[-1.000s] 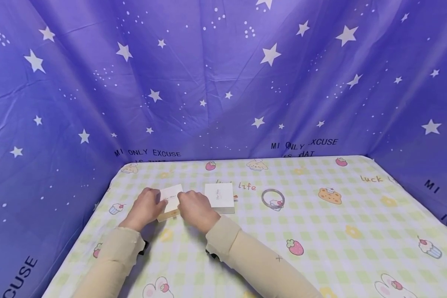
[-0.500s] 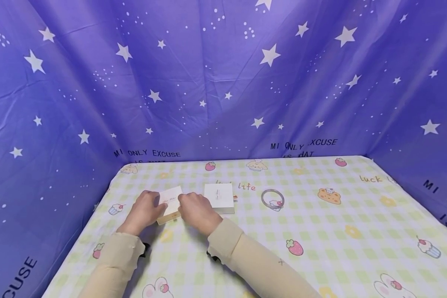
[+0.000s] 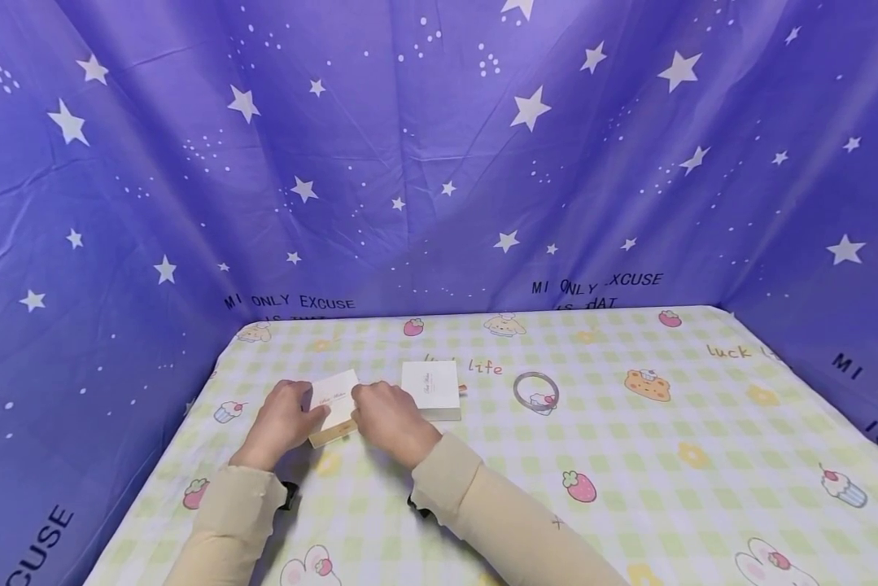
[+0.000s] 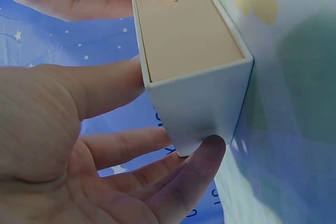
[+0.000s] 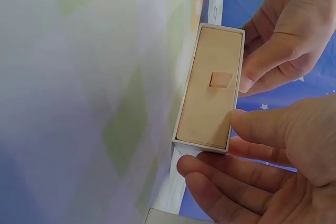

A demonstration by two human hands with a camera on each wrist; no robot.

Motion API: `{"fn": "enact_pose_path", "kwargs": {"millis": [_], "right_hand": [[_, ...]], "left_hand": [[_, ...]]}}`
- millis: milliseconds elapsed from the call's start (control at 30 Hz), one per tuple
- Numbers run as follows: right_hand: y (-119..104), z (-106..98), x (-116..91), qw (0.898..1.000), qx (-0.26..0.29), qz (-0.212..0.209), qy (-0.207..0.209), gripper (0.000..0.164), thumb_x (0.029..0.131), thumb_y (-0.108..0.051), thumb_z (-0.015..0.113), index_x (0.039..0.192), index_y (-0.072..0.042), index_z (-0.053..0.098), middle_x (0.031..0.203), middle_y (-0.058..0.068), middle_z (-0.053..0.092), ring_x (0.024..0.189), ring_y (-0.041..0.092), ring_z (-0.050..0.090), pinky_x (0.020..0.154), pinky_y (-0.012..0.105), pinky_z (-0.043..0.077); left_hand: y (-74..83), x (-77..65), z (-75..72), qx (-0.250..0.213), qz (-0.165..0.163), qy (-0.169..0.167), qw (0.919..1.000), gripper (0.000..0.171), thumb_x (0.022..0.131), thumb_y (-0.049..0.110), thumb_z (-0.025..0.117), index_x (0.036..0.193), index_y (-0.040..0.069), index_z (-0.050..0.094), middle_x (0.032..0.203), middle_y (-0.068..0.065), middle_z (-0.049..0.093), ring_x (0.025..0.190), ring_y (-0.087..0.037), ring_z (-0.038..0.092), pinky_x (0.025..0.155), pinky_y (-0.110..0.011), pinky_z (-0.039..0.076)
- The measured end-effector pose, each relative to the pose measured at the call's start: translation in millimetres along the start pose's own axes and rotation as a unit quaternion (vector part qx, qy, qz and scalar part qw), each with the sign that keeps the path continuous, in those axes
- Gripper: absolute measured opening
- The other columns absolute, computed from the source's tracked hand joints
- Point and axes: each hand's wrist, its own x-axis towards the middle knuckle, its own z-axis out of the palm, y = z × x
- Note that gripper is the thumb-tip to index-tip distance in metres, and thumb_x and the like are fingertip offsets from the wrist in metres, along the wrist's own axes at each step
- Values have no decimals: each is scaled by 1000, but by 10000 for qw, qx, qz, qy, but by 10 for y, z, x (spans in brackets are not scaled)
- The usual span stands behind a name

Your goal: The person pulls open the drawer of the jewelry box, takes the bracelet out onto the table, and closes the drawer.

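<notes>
A small white drawer box (image 3: 334, 391) with faint lettering on top lies on the table, turned slightly. My left hand (image 3: 277, 423) grips its left side, thumb at the top front edge and fingers along the side. On the opposite side my right hand (image 3: 393, 417) holds it, with the thumb (image 5: 262, 124) at the upper edge and fingertips at the side wall. The tan drawer front (image 5: 202, 114) faces me, flush within the white sleeve. A short ribbon tab (image 5: 221, 80) sticks out from a slit in it.
A second white box (image 3: 431, 387) lies just right of my right hand, its orange ribbon tab (image 3: 463, 390) pointing right. Farther right lies a greyish ring (image 3: 517, 395). A checked, printed cloth (image 3: 497, 456) covers the table; a purple star curtain (image 3: 424, 146) hangs behind.
The gripped box and both hands have shifted slightly toward me. The second box and the ring have stayed put.
</notes>
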Motion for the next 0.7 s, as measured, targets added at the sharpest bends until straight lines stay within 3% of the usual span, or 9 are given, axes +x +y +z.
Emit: {"fn": "enact_pose_path", "kwargs": {"millis": [433, 567, 700], "right_hand": [[20, -18, -70, 9993, 357, -59, 46, 18, 89, -13, 64, 73, -13, 56, 65, -3, 52, 57, 11, 49, 50, 26, 39], [23, -21, -87, 9991, 409, -77, 64, 19, 89, -13, 64, 72, -14, 55, 64, -4, 52, 56, 12, 48, 50, 26, 39], [29, -25, -104, 9988, 460, -133, 69, 19, 89, -12, 64, 72, -14, 55, 63, -4, 51, 57, 11, 48, 51, 25, 39]], "left_hand": [[48, -45, -26, -61, -263, -234, 9994, 26, 81, 13, 71, 70, 1, 50, 81, -15, 50, 72, -26, 43, 64, -36, 33], [59, -58, -38, -89, -312, -319, 9990, 22, 81, 12, 71, 81, -5, 58, 85, -18, 54, 75, -27, 46, 67, -39, 38], [66, -68, -50, -108, -369, -367, 9986, 28, 79, 13, 72, 95, -8, 62, 94, -22, 57, 82, -30, 49, 74, -44, 42]]}}
